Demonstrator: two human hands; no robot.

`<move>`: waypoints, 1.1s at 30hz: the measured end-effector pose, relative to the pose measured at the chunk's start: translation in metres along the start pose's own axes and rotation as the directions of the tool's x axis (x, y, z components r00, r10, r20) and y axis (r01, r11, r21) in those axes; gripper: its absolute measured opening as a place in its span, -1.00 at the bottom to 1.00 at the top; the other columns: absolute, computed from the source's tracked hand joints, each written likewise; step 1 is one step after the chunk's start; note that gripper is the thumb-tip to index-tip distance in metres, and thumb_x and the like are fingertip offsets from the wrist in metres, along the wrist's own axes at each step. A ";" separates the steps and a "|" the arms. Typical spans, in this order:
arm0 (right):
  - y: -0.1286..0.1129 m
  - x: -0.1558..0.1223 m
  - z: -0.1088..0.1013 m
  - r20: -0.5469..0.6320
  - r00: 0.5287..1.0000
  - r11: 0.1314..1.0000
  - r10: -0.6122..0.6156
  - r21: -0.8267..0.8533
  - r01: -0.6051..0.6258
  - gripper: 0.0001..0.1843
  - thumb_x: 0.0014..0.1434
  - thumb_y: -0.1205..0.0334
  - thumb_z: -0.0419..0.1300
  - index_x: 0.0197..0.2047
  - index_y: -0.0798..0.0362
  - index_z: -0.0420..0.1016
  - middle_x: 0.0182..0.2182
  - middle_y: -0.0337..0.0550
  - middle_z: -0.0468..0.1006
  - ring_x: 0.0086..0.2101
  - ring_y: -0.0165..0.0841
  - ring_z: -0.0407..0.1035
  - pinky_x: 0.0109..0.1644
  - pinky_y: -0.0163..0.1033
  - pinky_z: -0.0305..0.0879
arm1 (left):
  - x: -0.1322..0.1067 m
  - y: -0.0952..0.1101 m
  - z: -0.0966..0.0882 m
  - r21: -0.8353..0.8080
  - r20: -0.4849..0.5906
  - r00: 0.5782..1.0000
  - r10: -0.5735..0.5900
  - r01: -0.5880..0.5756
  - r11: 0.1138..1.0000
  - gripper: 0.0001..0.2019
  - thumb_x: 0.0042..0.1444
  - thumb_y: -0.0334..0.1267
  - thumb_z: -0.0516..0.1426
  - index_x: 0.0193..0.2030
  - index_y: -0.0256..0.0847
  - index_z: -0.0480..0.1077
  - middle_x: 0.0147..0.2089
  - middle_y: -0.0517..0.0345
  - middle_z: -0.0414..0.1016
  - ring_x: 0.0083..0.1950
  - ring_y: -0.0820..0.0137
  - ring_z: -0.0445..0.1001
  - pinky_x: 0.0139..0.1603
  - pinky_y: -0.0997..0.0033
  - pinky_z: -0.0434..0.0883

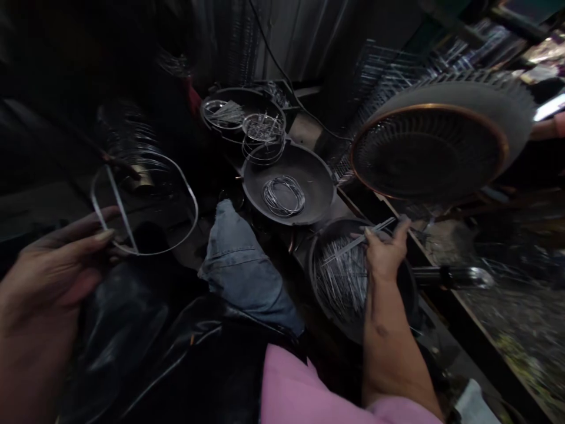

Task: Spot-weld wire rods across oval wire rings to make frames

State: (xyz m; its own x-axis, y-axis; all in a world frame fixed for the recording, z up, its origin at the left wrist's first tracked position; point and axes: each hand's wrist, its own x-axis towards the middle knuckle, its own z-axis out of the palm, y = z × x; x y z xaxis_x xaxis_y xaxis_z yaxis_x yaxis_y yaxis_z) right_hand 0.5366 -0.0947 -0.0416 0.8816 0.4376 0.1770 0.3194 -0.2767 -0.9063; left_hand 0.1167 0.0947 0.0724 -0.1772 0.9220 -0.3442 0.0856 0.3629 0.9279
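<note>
At the left, my left hand (66,259) pinches the near-left edge of a round metal wire ring (195,200), with a straight bar across it. The ring is held up in front of a stack of similar rings (132,129). On the right, my right hand (386,253) is closed on a few thin straight metal rods (344,252). It is over a dark pan (314,277) filled with many loose rods (344,288). How the fingers wrap the rods is partly blurred.
A middle pan (320,176) holds coiled wire rings (283,196). Behind it, another pan (247,94) carries small wire parts and round pieces. A round fan (430,153) stands at the upper right. The wearer's jeans-clad knee (247,259) lies between the hands.
</note>
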 end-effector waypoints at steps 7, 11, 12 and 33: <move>-0.079 -0.094 0.124 0.188 0.846 0.861 -0.499 0.215 0.460 -0.69 0.14 0.23 0.11 -0.03 0.02 0.42 -0.28 -0.16 0.54 -0.24 -0.32 0.43 -0.01 -0.07 0.32 | -0.001 -0.027 -0.025 -0.273 0.247 0.968 0.043 0.027 0.962 -0.55 -0.23 -0.48 0.24 -0.08 -0.36 0.43 -0.55 0.15 0.46 -0.61 0.51 0.38 -0.58 0.54 0.34; -0.064 -0.132 0.161 0.503 0.708 0.869 -0.495 0.266 0.418 -0.69 0.20 0.23 0.03 -0.03 0.07 0.43 -0.29 -0.09 0.55 -0.25 -0.33 0.44 -0.06 -0.14 0.35 | -0.005 -0.048 -0.047 -0.330 0.235 0.972 0.021 0.060 0.942 -0.54 -0.21 -0.41 0.26 -0.07 -0.35 0.42 -0.55 0.19 0.43 -0.59 0.50 0.40 -0.56 0.53 0.33; -0.063 -0.135 0.164 0.543 0.685 0.873 -0.487 0.266 0.409 -0.68 0.20 0.23 0.02 -0.01 0.07 0.42 -0.27 -0.08 0.55 -0.25 -0.33 0.44 -0.06 -0.14 0.35 | -0.006 -0.052 -0.053 -0.329 0.230 0.973 0.023 0.056 0.943 -0.55 -0.19 -0.40 0.25 -0.06 -0.34 0.42 -0.55 0.19 0.43 -0.59 0.49 0.41 -0.55 0.52 0.33; -0.214 -0.163 0.201 0.779 -0.413 0.074 -0.472 0.501 0.862 -0.64 0.15 0.27 0.11 0.05 0.02 0.31 -0.25 -0.14 0.47 -0.16 -0.26 0.28 0.03 -0.02 -0.10 | 0.001 -0.075 -0.097 -0.436 0.279 0.960 0.006 0.121 0.892 -0.55 -0.12 -0.38 0.23 -0.01 -0.31 0.40 -0.30 -0.02 0.53 -0.45 0.38 0.49 -0.41 0.38 0.43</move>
State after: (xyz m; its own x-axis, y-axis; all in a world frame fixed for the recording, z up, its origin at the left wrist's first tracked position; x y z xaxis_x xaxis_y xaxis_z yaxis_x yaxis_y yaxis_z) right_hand 0.2551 0.0653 0.0465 -0.7854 0.6165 0.0556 0.6092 0.7858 -0.1067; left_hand 0.0150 0.0552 0.0163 0.1036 0.9252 -0.3652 -0.3723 0.3765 0.8483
